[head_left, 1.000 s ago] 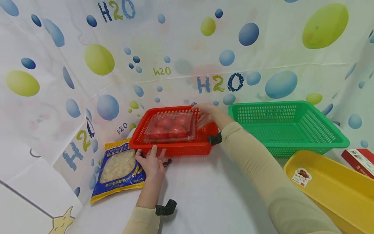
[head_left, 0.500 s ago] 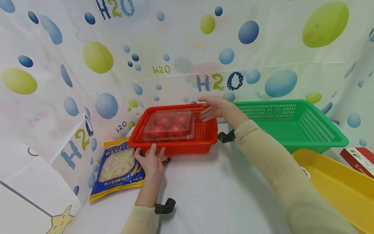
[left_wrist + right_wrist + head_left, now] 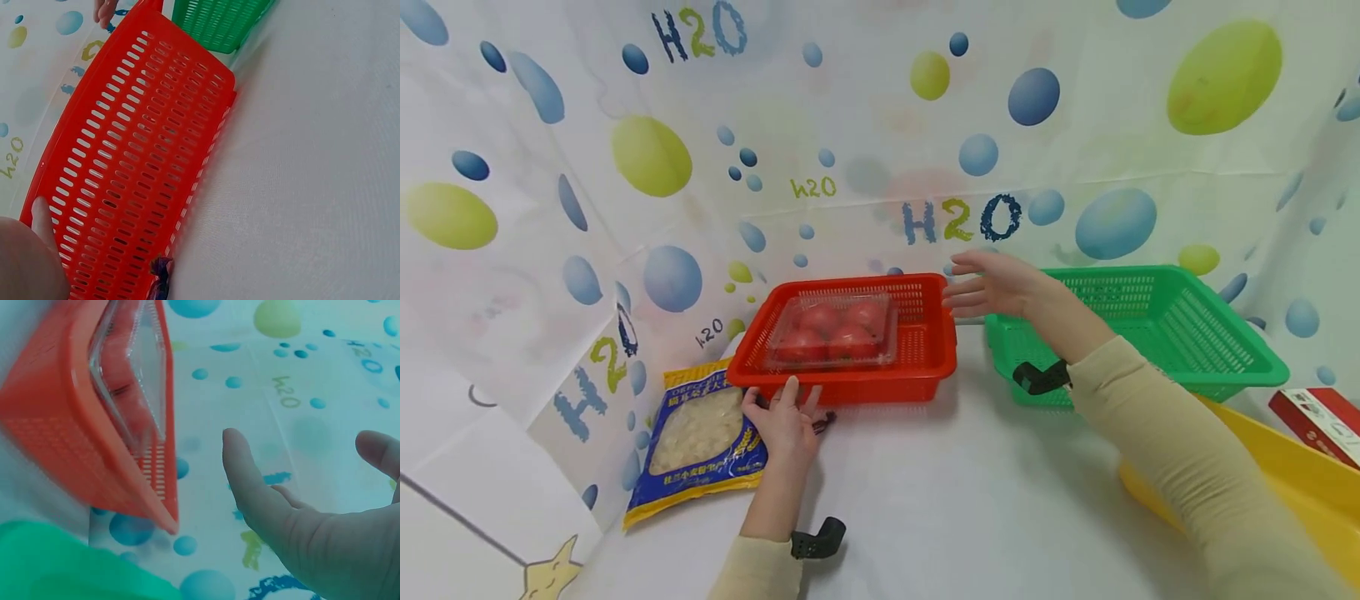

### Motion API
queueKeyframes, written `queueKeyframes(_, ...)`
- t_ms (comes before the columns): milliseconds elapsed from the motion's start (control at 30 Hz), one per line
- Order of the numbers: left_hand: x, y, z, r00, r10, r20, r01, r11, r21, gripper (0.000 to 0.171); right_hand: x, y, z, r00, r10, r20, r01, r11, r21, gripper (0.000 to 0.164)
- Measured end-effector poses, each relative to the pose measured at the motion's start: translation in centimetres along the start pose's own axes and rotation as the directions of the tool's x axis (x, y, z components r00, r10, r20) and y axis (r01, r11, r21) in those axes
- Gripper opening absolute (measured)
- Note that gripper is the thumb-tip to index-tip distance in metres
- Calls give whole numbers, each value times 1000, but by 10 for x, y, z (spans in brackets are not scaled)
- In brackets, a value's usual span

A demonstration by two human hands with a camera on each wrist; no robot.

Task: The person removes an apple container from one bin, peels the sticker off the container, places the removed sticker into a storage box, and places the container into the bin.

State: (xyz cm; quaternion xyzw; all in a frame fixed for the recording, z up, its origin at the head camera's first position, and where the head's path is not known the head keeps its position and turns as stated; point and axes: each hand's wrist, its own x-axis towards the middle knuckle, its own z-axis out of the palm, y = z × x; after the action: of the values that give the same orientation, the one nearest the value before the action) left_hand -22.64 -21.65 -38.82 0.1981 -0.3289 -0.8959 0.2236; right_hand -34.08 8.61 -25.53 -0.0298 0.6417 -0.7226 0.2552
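In the head view, a red plastic basket (image 3: pixel 880 388) stands by the back wall. Inside it, toward the left, lies a clear plastic box (image 3: pixel 886 348) of several red round fruits (image 3: pixel 852 338), perhaps tomatoes. My left hand (image 3: pixel 786 432) is at the basket's front side, fingers spread; in the left wrist view a digit (image 3: pixel 42 220) touches the perforated wall just below the rim. Raised beside the basket's right end is my right hand (image 3: pixel 1000 288), fingers extended and holding nothing. The right wrist view shows that hand (image 3: pixel 312 531) apart from the basket (image 3: pixel 50 450).
A blue and yellow pasta bag (image 3: pixel 696 442) lies left of the left hand. Beside that hand is a small dark wrapped item (image 3: pixel 824 422). To the right stand a green basket (image 3: pixel 1150 329), a yellow bin (image 3: pixel 1292 475) and a red and white box (image 3: pixel 1318 421).
My right hand has moved right, from over the red basket's right part to beyond its right end. The left hand stays at the front side; basket and fruit box look unmoved.
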Motion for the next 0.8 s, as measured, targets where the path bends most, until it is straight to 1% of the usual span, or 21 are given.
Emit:
queueKeyframes(133,0,0,0,1000,-20,-5,20,1000,9,71,-17,4,-12,1000,-24,14,24,1000,-16,68)
queueKeyframes(233,-1,3,-2,999,-40,-7,40,999,30,73,-27,7,-18,999,-30,21,31,999,-39,69)
queueKeyframes(367,-2,8,-5,998,-65,8,65,997,52,76,-40,10,-27,999,-32,44,35,997,-68,70)
queueKeyframes(467,-4,10,-9,995,-96,25,94,993,72,74,-51,13,-33,998,-39,59,43,997,-69,68)
queueKeyframes(533,-7,9,-11,992,-118,45,112,988,106,71,-59,16,-37,997,-47,62,51,996,-80,65)
queueKeyframes(633,-12,5,-15,987,-144,78,128,975,181,65,-68,21,-42,996,-62,64,67,995,-80,59)
queueKeyframes(800,-21,0,-19,976,-175,128,130,945,301,60,-85,28,-50,995,-80,54,84,994,-69,52)
